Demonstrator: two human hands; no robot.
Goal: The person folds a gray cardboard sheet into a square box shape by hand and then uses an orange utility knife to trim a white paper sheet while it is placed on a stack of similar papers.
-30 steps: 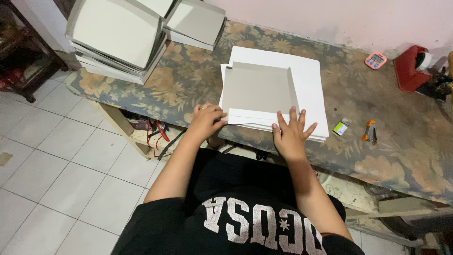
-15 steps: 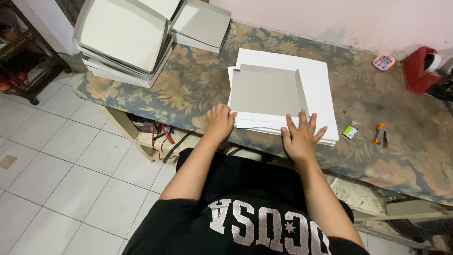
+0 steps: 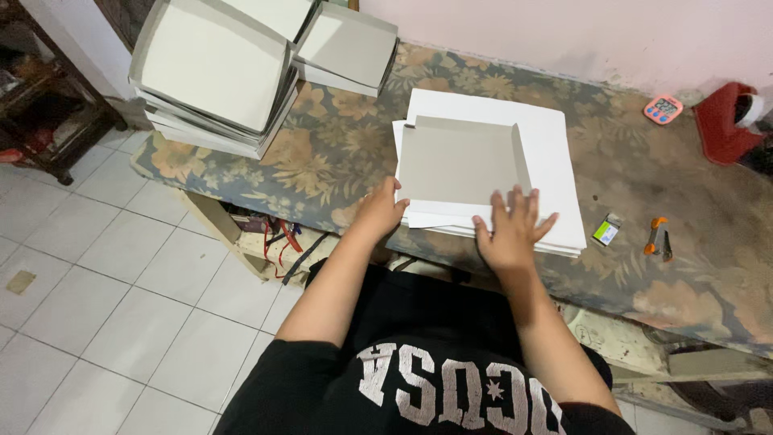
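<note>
the grey cardboard sheet (image 3: 460, 163) lies on top of a stack of white sheets (image 3: 547, 153), near the front edge of the flower-patterned table (image 3: 338, 145). three of its edges appear folded up as low walls, with a small notch at the far left corner; the near edge lies flat under the hands.

left hand (image 3: 381, 209): fingers curled and pressing down on the near left corner of the grey sheet, thumb pointing in toward the sheet. it is not clenched around anything; whether a flap is pinched under the fingers cannot be told.

right hand (image 3: 511, 229): fingers spread flat, palm down on the near right edge, pressing, not grasping.

handling judgement: the sheet looks light, thin and fairly stiff, likely to hold a crease once folded but to dent or tear at the notched corners if forced. its surface looks matt, so slip should be low, though it could slide on the smooth white sheets below. best hold appears to be at the near edge and corners, thumb under, fingers on top.

surroundings: a pile of finished shallow trays (image 3: 213, 68) at the far left of the table; a small pink timer (image 3: 663, 108), a red tape holder (image 3: 725, 121), a small green packet (image 3: 605, 231) and an orange-handled cutter (image 3: 659, 235) to the right, well apart from the hands.
</note>
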